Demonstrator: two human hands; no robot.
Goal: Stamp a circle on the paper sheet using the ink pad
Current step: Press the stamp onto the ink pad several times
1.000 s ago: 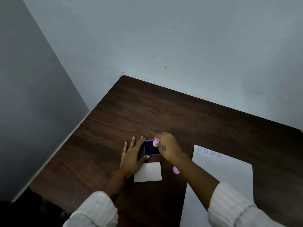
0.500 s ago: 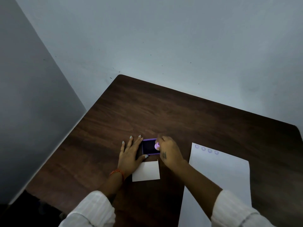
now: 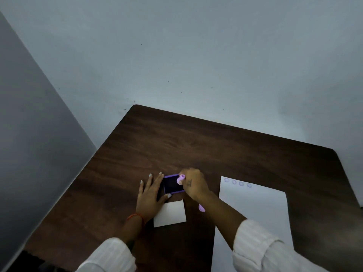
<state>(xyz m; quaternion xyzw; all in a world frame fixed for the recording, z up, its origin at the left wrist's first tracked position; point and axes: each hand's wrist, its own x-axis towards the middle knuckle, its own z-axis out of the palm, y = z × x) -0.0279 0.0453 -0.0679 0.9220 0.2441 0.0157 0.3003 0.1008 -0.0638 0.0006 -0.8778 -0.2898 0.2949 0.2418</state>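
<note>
Dark wood table point(image 3: 216, 146): your left hand point(image 3: 151, 193) lies spread, steadying the ink pad point(image 3: 172, 184); right hand point(image 3: 194, 185) pinches the stamp point(image 3: 180, 179) over it, paper sheet point(image 3: 255, 213) lying rightward.

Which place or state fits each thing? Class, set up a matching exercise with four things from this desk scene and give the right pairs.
Things:
1. stamp
2. left hand
3. white card
4. paper sheet

Places or states:
A. lies flat just near side of the ink pad
B. held in the right hand over the ink pad
C. rests flat on the table, left of the ink pad
D. carries four stamped circles along its far edge

Pairs: 1-B, 2-C, 3-A, 4-D
</note>
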